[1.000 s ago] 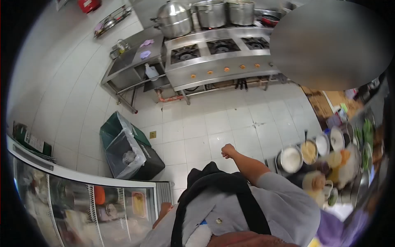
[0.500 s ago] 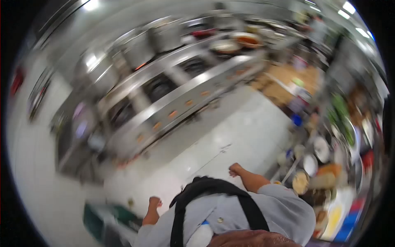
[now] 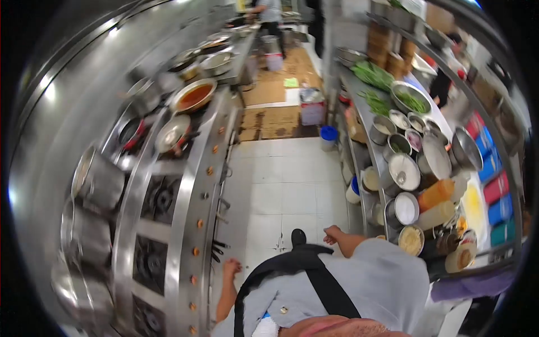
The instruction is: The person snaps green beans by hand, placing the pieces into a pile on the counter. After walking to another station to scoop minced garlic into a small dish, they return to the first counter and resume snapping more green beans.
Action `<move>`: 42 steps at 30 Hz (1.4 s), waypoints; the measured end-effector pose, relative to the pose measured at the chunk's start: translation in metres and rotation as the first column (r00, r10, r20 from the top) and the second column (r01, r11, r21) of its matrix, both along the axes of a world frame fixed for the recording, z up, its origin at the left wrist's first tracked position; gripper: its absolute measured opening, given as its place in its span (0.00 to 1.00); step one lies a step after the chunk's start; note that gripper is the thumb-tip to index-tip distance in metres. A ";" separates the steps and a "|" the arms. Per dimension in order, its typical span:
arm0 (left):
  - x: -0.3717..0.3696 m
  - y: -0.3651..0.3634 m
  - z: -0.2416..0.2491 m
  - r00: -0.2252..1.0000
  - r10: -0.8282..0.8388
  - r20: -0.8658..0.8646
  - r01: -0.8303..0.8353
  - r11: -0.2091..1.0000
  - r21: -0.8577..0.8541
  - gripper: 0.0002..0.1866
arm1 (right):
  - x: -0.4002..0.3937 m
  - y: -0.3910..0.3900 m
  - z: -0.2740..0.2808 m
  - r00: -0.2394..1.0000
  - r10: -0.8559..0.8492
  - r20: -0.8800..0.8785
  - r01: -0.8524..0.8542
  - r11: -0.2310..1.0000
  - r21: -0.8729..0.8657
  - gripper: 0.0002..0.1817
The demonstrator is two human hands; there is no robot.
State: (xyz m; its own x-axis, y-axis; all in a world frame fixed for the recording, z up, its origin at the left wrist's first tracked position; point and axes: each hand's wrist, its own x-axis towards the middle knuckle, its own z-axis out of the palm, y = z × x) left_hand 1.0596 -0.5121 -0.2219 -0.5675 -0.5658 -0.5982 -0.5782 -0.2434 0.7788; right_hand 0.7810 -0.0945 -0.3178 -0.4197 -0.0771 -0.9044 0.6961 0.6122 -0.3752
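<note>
Low in the view, my left hand [image 3: 231,267] hangs beside the front of the steel stove [image 3: 188,224], its fingers curled, with nothing I can make out in it. My right hand [image 3: 333,233] hangs near the lower shelf of the steel prep rack [image 3: 377,168], fingers bent; whether it holds anything small is hidden. Neither hand touches the stove or the rack. On the stove sit a pan of red-orange sauce [image 3: 194,96] and a paler wok [image 3: 173,133]. Steel bowls, a tub of white powder [image 3: 404,172] and an orange bottle [image 3: 436,194] crowd the rack.
White floor tiles [image 3: 283,191] run between stove and rack towards brown cardboard [image 3: 275,121]. A blue-lidded bucket [image 3: 328,136] and a box [image 3: 311,106] stand at the right of the aisle. Tall pots [image 3: 98,180] line the left. A person [image 3: 269,12] stands at the far end.
The view has turned right, so the stove now lies along my left and the aisle runs straight ahead. My left hand now appears beside the stove front; a dark shoe has come into view.
</note>
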 end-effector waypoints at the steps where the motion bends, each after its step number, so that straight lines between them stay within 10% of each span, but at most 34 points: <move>1: -0.012 -0.026 -0.090 0.972 -0.167 0.166 0.155 0.984 0.085 0.07 | -0.006 0.000 0.001 0.999 -0.046 0.001 0.046 0.999 0.001 0.15; 7: -0.068 -0.057 -0.074 0.840 -0.407 0.360 0.419 0.907 0.046 0.07 | -0.126 0.000 -0.038 0.993 0.067 0.101 -0.077 0.992 0.101 0.14; 13: -0.205 -0.115 -0.072 0.782 -0.443 0.438 0.442 0.890 0.112 0.07 | -0.243 -0.037 0.030 0.922 -0.359 -0.145 0.325 0.921 -0.214 0.15; 21: -0.583 -0.150 -0.103 0.679 -0.679 0.278 0.680 0.725 0.109 0.07 | -0.283 -0.029 0.000 0.831 -0.556 0.006 0.555 0.831 0.022 0.12; 26: -0.866 -0.020 -0.010 0.464 -0.885 0.030 0.856 0.457 0.240 0.12 | -0.353 -0.032 0.073 0.635 -0.763 -0.119 0.733 0.644 -0.218 0.12; 28: -0.948 0.058 0.045 0.123 -0.991 -0.048 0.992 0.122 0.031 0.14 | -0.392 -0.031 0.116 0.575 -0.761 -0.299 0.696 0.648 -0.309 0.13; 32: -1.005 0.231 0.181 -0.126 -0.920 -0.371 0.990 -0.092 -0.109 0.15 | -0.463 -0.032 0.211 0.464 -0.594 -0.658 0.588 0.761 -0.272 0.15; 36: -1.037 0.376 0.177 -0.354 -0.807 -0.472 0.900 -0.158 -0.406 0.18 | -0.515 -0.014 0.276 0.391 -0.734 -0.555 0.530 0.673 -0.515 0.16; 39: -1.055 0.453 0.140 -0.484 -0.827 -0.286 0.453 0.043 -0.890 0.18 | -0.554 0.026 0.268 0.315 -0.760 -0.568 0.488 0.643 -0.590 0.17; 42: -1.054 0.481 0.150 -0.481 -0.874 0.062 0.349 -0.257 -0.901 0.16 | -0.581 0.055 0.268 0.261 -0.796 -0.546 0.512 0.594 -0.621 0.16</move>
